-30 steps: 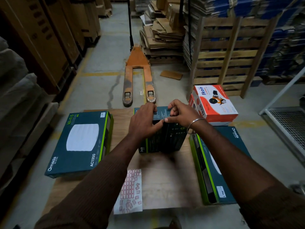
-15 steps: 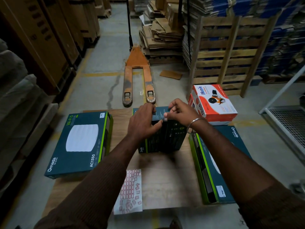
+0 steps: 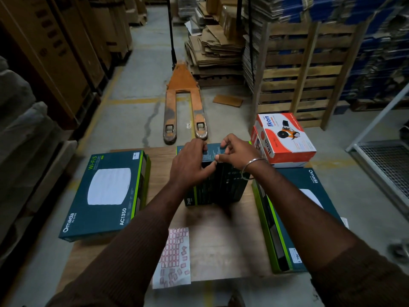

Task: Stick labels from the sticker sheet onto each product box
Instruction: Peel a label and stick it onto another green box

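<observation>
Both arms reach forward over the wooden counter [image 3: 221, 244] to the middle box [image 3: 218, 187], which stands upright at the counter's far edge. The left hand [image 3: 190, 165] grips its top left corner, fingers curled over the top and thumb on the near face. The right hand [image 3: 236, 152] hovers at the top edge, thumb and forefinger pinched together on something too small to tell. Since a second ago both hands have barely shifted; the boxes lie as they did. I count three teal boxes: the left box [image 3: 104, 193] lying flat, the middle one, and the right box [image 3: 287, 220]. An orange-and-white box [image 3: 285, 138] sits atop another beyond them. One sticker sheet [image 3: 174, 258] lies at the near edge.
</observation>
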Demonstrator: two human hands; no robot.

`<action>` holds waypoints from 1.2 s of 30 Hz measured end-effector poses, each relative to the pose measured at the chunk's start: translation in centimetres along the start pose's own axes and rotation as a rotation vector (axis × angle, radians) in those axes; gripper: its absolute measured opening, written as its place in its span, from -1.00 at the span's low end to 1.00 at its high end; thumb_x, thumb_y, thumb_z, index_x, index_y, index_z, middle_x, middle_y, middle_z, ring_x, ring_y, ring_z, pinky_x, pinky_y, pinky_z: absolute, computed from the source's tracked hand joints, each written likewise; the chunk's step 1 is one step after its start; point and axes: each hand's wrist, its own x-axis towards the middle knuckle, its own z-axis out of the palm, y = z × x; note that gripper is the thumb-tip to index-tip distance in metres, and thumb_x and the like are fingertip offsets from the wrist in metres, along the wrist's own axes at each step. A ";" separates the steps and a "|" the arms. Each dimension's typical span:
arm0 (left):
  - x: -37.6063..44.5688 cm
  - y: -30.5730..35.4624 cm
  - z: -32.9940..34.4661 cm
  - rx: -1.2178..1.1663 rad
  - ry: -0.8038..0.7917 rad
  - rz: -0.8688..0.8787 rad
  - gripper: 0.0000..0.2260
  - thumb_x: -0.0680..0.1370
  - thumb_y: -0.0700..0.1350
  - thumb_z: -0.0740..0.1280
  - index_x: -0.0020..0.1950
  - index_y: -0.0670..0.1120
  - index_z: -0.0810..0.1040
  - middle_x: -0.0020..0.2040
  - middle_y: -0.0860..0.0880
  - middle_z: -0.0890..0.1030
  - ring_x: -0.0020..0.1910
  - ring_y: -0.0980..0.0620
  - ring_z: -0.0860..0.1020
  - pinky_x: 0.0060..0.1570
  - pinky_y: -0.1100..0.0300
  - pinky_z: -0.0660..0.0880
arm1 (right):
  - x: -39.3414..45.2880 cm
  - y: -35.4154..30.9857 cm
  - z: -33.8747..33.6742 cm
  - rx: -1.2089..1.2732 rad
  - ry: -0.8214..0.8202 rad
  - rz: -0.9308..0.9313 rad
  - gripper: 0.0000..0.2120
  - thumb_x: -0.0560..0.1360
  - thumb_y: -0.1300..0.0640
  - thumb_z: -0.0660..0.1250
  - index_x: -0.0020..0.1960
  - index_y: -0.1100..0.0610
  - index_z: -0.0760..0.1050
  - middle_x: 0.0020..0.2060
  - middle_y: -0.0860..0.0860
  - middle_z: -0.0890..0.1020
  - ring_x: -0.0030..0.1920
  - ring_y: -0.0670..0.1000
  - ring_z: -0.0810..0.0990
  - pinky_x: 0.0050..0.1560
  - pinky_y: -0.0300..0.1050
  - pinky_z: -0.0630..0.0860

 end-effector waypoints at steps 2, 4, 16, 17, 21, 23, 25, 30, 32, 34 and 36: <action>-0.1 0.0 0.1 0.006 0.003 0.000 -0.60 0.48 0.31 0.29 0.09 0.06 0.35 0.00 0.06 0.45 -0.07 0.03 0.44 -0.27 0.06 0.42 | 0.1 0.1 -0.1 -0.006 0.001 0.001 -0.68 0.47 -0.10 0.54 0.08 -0.11 0.45 -0.14 -0.07 0.63 -0.12 -0.02 0.63 0.00 0.12 0.62; -0.1 0.0 0.1 0.010 0.003 -0.004 -0.60 0.47 0.31 0.29 0.10 0.05 0.35 0.00 0.06 0.45 -0.06 0.03 0.44 -0.26 0.03 0.45 | 0.1 0.1 -0.1 -0.013 -0.001 0.005 -0.68 0.47 -0.09 0.54 0.08 -0.12 0.44 -0.14 -0.07 0.63 -0.13 -0.02 0.64 -0.02 0.11 0.63; 0.0 0.0 0.2 0.024 -0.004 -0.012 -0.59 0.47 0.30 0.31 0.11 0.05 0.36 0.00 0.06 0.45 -0.07 0.03 0.43 -0.26 0.02 0.49 | 0.2 0.1 0.7 -0.070 0.075 -0.006 -0.74 0.51 -0.10 0.49 0.05 -0.09 0.45 -0.19 -0.07 0.63 -0.15 -0.02 0.62 -0.04 0.09 0.61; 0.0 0.0 0.2 0.024 -0.004 -0.013 -0.60 0.47 0.30 0.31 0.11 0.05 0.36 0.00 0.06 0.44 -0.07 0.03 0.43 -0.26 0.03 0.48 | 0.1 0.2 0.7 -0.057 0.068 -0.014 -0.75 0.51 -0.11 0.48 0.06 -0.09 0.45 -0.19 -0.07 0.63 -0.15 -0.02 0.63 -0.05 0.09 0.61; 0.0 0.1 0.0 0.029 -0.004 -0.016 -0.57 0.47 0.33 0.29 0.12 0.04 0.37 0.00 0.06 0.46 -0.07 0.04 0.44 -0.27 0.09 0.38 | -0.2 1.0 0.0 0.030 -0.007 -0.057 -0.69 0.48 -0.09 0.53 0.10 -0.08 0.47 -0.15 -0.08 0.62 -0.13 -0.05 0.61 -0.08 0.02 0.56; 0.0 0.2 -0.2 0.031 -0.005 -0.009 -0.56 0.46 0.34 0.28 0.12 0.03 0.38 0.00 0.06 0.46 -0.07 0.04 0.43 -0.27 0.11 0.33 | -0.3 1.3 -0.3 0.023 -0.026 -0.072 -0.62 0.42 -0.04 0.59 0.11 -0.06 0.48 -0.13 -0.08 0.61 -0.12 -0.07 0.60 -0.11 -0.05 0.53; -0.1 0.3 -0.2 0.022 -0.011 -0.013 -0.55 0.44 0.32 0.27 0.13 0.03 0.38 0.01 0.06 0.46 -0.05 0.05 0.44 -0.25 0.11 0.29 | -0.2 1.3 -0.1 -0.081 -0.008 -0.095 -0.57 0.37 0.00 0.62 0.09 -0.06 0.46 -0.13 -0.10 0.58 -0.12 -0.07 0.58 -0.15 -0.08 0.49; -0.1 0.1 -0.3 0.018 -0.011 -0.012 -0.58 0.45 0.26 0.36 0.13 0.04 0.38 0.01 0.08 0.44 -0.04 0.06 0.43 -0.26 0.12 0.24 | 0.1 0.9 0.8 -0.272 0.048 -0.162 -0.50 0.29 0.03 0.63 0.08 -0.08 0.41 -0.09 -0.12 0.52 -0.04 0.02 0.55 -0.10 0.00 0.49; -0.1 0.2 -0.3 0.021 -0.008 -0.012 -0.59 0.47 0.25 0.38 0.13 0.03 0.39 0.01 0.08 0.45 -0.04 0.06 0.43 -0.25 0.12 0.23 | 0.0 1.5 0.5 -0.166 0.015 -0.141 -0.53 0.33 0.01 0.63 0.09 -0.09 0.43 -0.11 -0.12 0.55 -0.06 -0.02 0.58 -0.10 -0.01 0.52; -0.2 0.2 -0.3 0.026 -0.003 -0.008 -0.59 0.48 0.27 0.36 0.13 0.03 0.39 0.00 0.07 0.45 -0.06 0.07 0.42 -0.27 0.12 0.22 | -0.2 1.7 0.1 -0.018 -0.012 -0.109 -0.59 0.39 -0.05 0.60 0.10 -0.09 0.45 -0.13 -0.10 0.59 -0.10 -0.06 0.60 -0.10 -0.04 0.54; -0.3 0.4 -0.4 0.033 -0.007 -0.007 -0.59 0.49 0.30 0.32 0.13 0.03 0.39 -0.01 0.07 0.45 -0.08 0.06 0.42 -0.28 0.13 0.22 | -0.2 1.6 0.0 0.025 0.006 -0.100 -0.66 0.45 -0.08 0.55 0.09 -0.07 0.47 -0.16 -0.09 0.61 -0.13 -0.06 0.61 -0.10 -0.03 0.54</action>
